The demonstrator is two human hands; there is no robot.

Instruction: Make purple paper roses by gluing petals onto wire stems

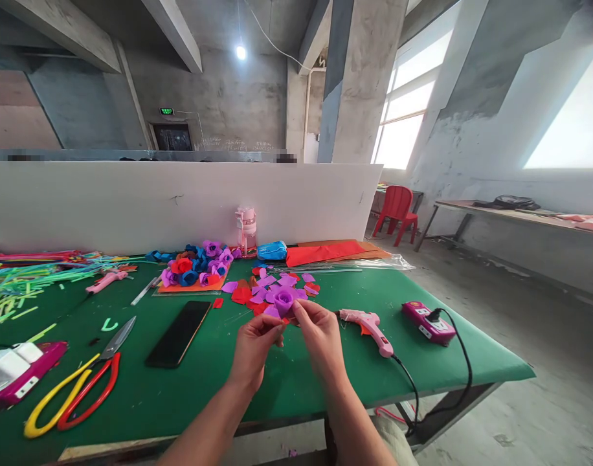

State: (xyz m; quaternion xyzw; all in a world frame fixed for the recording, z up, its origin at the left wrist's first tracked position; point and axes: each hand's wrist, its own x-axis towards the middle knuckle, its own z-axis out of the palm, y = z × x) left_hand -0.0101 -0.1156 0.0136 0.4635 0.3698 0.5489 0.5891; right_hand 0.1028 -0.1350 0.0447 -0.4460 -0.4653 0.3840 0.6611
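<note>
A purple paper flower (pixel 283 299) with rolled petals is held up above the table by my right hand (pixel 320 330), whose thumb and fingers pinch its edge. Just left of it, my left hand (pixel 257 343) is closed in a pinch below the flower. What sits between those left fingertips, if anything, is too small to make out. Loose purple petals (pixel 265 280) and red petals (pixel 241 296) lie in a pile behind the flower. To the right of my hands a pink glue gun (pixel 369 327) rests on the green table (pixel 296 388).
Finished paper flowers (pixel 197 264) sit on an orange sheet at the back. A black phone (pixel 180 333), scissors (pixel 97 375) and a second pink glue gun (pixel 107 281) lie leftward. A magenta power strip (pixel 430 322) with a black cord stands right. Behind rises a white partition (pixel 180 200).
</note>
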